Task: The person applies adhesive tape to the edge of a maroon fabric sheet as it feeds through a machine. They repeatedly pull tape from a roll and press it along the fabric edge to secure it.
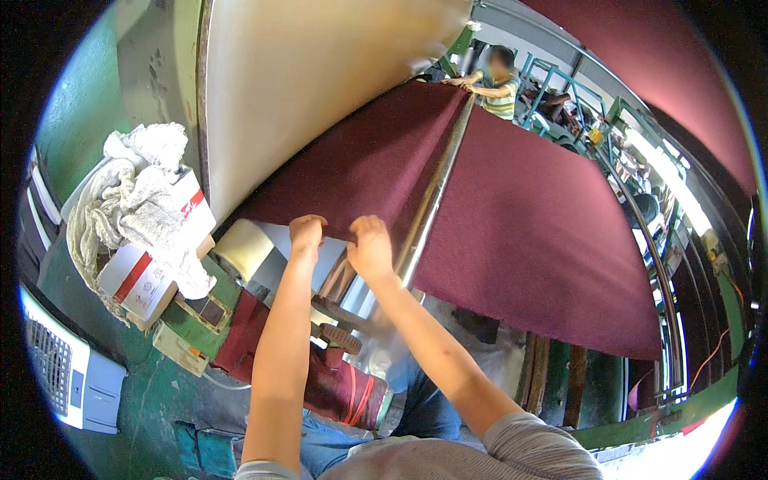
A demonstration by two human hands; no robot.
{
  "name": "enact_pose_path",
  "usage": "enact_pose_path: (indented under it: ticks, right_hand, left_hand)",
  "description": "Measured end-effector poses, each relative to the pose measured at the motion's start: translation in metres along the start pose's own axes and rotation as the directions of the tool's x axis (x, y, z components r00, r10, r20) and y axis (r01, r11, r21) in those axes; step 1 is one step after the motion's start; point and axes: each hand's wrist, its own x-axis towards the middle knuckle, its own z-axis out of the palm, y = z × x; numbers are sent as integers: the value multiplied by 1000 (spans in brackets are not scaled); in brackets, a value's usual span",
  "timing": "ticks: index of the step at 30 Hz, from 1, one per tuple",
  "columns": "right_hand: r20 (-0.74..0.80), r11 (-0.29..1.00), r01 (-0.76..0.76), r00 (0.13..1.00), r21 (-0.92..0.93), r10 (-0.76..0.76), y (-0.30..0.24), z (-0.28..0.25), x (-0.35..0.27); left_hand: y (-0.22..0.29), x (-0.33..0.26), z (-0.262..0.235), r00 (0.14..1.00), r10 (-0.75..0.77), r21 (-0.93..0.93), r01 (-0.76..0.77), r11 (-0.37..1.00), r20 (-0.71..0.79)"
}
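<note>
A wide sheet of maroon fabric (352, 160) stretches away from me beside a large, pale, smooth roller (312, 64). My left hand (307, 234) is closed on the near edge of the fabric, its fingers curled over it. A short way to its right, my right hand (370, 246) also grips that edge with bent fingers. A long shiny metal bar (436, 188) runs just right of my right hand, between this fabric and another maroon stretch (536, 232). Below my hands are a copper-coloured shaft (338, 280) and a toothed gear (342, 338).
Another person (500, 84) holds the fabric's far end near the bar. At left, white cloths (152, 200) lie over cardboard boxes (136, 280) next to a cream roll (242, 250). A grey-white crate (76, 372) stands on the green floor. A maroon roll tied with red bands (352, 394) lies near my legs.
</note>
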Motion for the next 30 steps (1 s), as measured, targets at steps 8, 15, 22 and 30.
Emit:
enact_pose_path:
  ticks: [8,15,22,30]
  right_hand:
    - [3,991,118,993,69,-119,2,3,-7]
    - [74,989,127,988,70,-132,2,17,1]
    - [-46,973,-187,982,-138,182,13,8,-1]
    - [17,991,96,995,92,-98,7,10,0]
  left_hand:
    - [2,4,-5,952,-141,-313,51,948,-272]
    - [-17,3,6,968,58,-127,-27,992,246]
    - [-6,9,1,967,103,-263,-164,951,-232]
    - [-10,21,-12,932,-163,-386,27,922,-324]
